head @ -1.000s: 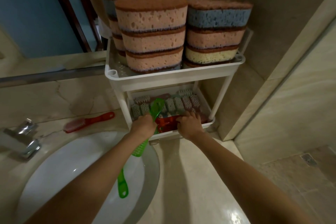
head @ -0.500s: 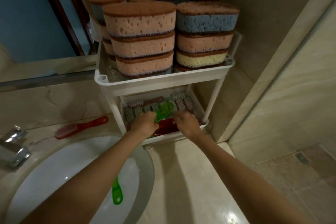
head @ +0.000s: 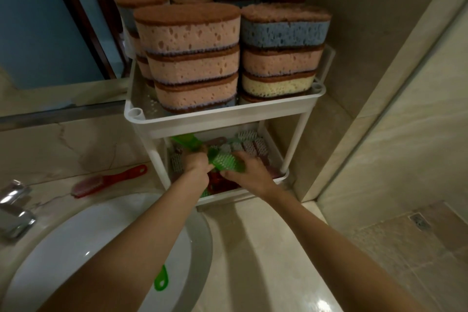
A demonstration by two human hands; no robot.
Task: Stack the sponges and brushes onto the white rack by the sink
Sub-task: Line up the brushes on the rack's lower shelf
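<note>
A white two-tier rack (head: 222,119) stands on the counter beside the sink. Its top tier holds stacks of pink, blue and yellow sponges (head: 192,58) with brown scouring tops. Several brushes (head: 249,145) lie bristles-up in the lower tier. My left hand (head: 195,167) is shut on a green brush (head: 225,163) at the lower tier's front, the handle pointing up-left. My right hand (head: 249,175) grips that brush's bristle head. A red brush (head: 109,180) lies on the counter left of the rack. Another green brush (head: 160,280) shows in the sink, mostly hidden under my left arm.
The white sink basin (head: 76,248) fills the lower left, with a chrome faucet (head: 12,210) at its left edge. A mirror sits behind the rack. A tiled wall stands right of the rack, with the floor and its drain (head: 420,221) below.
The green brush has swung round in my left hand; its bristle head now points right. My right hand left the red brushes in the lower tier and took hold of that head.
</note>
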